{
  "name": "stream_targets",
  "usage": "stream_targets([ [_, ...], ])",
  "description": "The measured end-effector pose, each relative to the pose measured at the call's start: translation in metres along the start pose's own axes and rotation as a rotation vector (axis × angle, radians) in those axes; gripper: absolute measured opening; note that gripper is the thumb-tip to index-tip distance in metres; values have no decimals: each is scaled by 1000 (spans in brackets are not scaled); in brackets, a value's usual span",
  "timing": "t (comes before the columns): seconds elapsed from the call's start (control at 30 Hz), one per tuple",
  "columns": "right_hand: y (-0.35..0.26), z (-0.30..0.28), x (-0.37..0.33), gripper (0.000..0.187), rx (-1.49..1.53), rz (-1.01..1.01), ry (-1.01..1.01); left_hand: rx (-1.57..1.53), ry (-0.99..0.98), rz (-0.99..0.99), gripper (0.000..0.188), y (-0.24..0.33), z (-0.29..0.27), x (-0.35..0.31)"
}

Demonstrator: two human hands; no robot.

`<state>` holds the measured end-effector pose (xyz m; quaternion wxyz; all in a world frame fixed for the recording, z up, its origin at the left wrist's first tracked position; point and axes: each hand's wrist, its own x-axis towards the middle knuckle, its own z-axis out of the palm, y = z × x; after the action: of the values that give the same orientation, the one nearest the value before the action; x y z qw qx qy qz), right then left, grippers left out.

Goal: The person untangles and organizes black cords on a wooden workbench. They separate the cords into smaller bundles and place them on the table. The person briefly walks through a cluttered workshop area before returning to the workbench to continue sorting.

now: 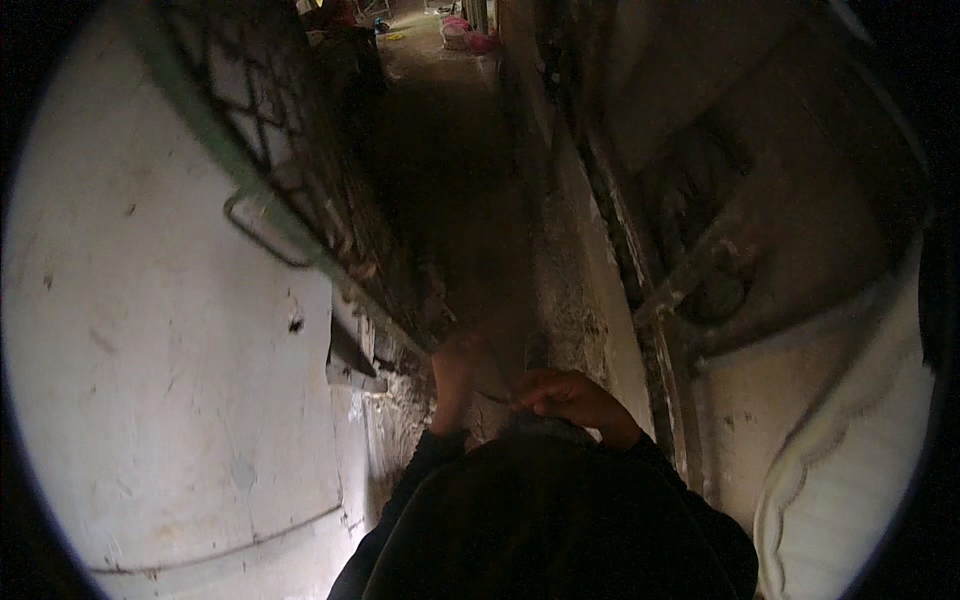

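Observation:
In the dim passage my left hand [456, 382] is next to the near end of a green metal gate frame [290, 232]. Its fingers are dark and smeared, so whether it grips the frame is unclear. To its right, just in front of my body, my right hand [578, 398] is closed, with fingers bent together. A thin dark strip [491, 397] extends from its fingertips toward my left hand; I cannot make out its kind. The gate carries a dark lattice [255, 110] and a bent wire handle [262, 235].
A pale wall or panel [180, 330] fills the left side. On the right stand a worn door frame [655, 350] with a metal bar [690, 275] and a white cloth with a scalloped edge [850, 480]. Pink items [470, 38] lie at the passage's far end.

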<state>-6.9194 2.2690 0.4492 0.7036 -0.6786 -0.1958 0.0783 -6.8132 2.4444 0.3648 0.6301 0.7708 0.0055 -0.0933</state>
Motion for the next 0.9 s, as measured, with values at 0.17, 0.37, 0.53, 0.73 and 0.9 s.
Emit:
stream_targets([
  [0.17,-17,-129,113,20,-133,296,-90,457,-42,-551,23,33,47,146],
  [0.37,3,-230,240,13,124,353,241,163,-401,-38,25,80,48,222],
  [0.53,77,-318,349,15,-502,178,377,-10,-619,-76,22,127,51,325],
  [0.73,149,-418,514,15,-333,53,619,266,-457,11,28,75,61,565],
  [0.9,153,-487,624,15,-193,41,397,-327,-4,296,33,65,62,754],
])
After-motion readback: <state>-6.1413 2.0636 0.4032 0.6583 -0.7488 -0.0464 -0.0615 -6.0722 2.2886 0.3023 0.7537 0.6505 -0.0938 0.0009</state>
